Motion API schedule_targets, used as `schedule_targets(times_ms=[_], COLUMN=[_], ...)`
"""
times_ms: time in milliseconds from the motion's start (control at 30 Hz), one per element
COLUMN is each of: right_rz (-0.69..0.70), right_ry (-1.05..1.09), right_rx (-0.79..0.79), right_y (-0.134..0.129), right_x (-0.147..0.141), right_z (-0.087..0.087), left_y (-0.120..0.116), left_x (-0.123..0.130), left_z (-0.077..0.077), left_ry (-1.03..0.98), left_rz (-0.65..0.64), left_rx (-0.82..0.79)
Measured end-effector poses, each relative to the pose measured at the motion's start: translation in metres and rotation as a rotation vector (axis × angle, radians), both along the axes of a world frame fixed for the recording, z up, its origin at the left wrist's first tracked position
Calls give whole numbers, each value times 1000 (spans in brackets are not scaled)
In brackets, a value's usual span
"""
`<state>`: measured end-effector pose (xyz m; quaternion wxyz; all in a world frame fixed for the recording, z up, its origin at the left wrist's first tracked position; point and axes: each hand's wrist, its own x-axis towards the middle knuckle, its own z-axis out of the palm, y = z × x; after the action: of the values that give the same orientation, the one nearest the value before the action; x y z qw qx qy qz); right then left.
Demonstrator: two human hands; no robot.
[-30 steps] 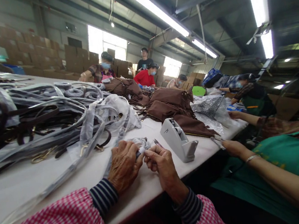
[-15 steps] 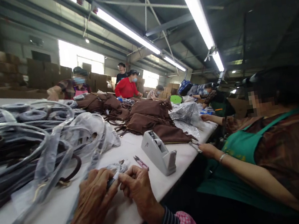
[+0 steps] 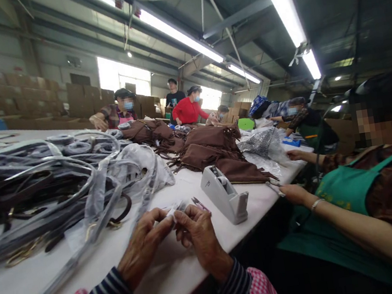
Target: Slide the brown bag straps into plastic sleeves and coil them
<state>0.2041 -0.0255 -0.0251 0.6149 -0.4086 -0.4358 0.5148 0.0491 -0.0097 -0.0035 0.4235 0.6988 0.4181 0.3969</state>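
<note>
Now your left hand [image 3: 144, 243], right hand [image 3: 202, 234] close together, both pinched on white scrap [image 3: 172, 211]; snips [image 3: 200, 204] just past right hand, dispenser [image 3: 221, 195] near them on desk [image 3: 166, 281].

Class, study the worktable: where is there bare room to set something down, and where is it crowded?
Bare: white tabletop between the left hand and the long wrapped strap; a smaller patch among the tape dispenser, brown bags and snips. Crowded: farther left, under heaped straps, and beyond the dispenser, under bags.
</note>
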Motion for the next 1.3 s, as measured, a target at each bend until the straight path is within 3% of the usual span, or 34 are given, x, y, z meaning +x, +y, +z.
schedule_targets(times_ms=[100, 200, 300, 400, 467, 567, 700, 867, 967, 1100, 1200, 1300], right_rz=[97, -19, -246, -254, -226, -186, -60, -18, -41, -128, -40, 79], right_ry=[17, -182, -670, -1106, -1266, -1380, -1508, -1549, -1524, -1455, -1308, -1094], right_rx=[-15, 21, 376, 766, 892, 962, 853, 775, 820, 838, 807, 715], right_y=[-2, -8, -13, -13, -11, -10, -15, -18, -8, 9, 14, 4], right_x=[6, 16, 27, 35, 37, 39, 43, 50, 51, 52, 57, 64], right_z=[-3, -7, -4, 6, 12, 18, 22, 13, -7, -39, -47, -42], left_y=[4, 6, 4, 0, -2, -6, -9, 2, 16, 24, 20, 22], left_x=[-4, -6, -4, -3, -3, -3, -1, -11, -14, -6, -13, -37], left_z=[1, 4, 6, 5, 4, 3, -7, -29, -36, -39, -21, 32], left_ry=[-82, 2, 163, 242, 258, 282, 325, 361, 470, 807, 851, 632], left_rz=[-40, 6, 53, 51, 31, -16, -78, -196, -295, -296, -333, -347], left_rx=[-114, -50, 59, 121, 141, 161, 279, 430, 539, 559, 499, 472])
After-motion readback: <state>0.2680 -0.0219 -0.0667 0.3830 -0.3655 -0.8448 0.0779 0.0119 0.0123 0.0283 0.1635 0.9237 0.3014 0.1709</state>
